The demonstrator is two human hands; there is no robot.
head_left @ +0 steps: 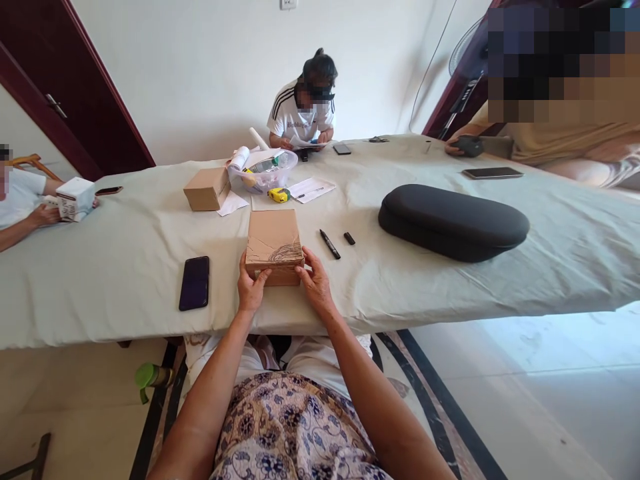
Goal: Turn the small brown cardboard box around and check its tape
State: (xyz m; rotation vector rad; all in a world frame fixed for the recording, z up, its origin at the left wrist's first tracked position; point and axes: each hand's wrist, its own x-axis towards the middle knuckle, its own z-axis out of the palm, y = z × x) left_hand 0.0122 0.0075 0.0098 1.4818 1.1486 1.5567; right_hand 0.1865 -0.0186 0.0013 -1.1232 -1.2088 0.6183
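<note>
A brown cardboard box (273, 244) with pen scribbles on its near top corner sits near the front edge of the cloth-covered table (125, 267). My left hand (251, 288) grips its near left corner, thumb up against the front face. My right hand (315, 281) holds the near right corner, fingers curled over the top edge. A black marker (329, 244) and its cap (349, 238) lie just right of the box.
A dark phone (195, 283) lies left of the box. A black oval case (453, 222) rests to the right. Farther back are a second cardboard box (207, 189), a plastic bowl (263, 172), a yellow tape measure (278, 195) and papers. Three other people sit around the table.
</note>
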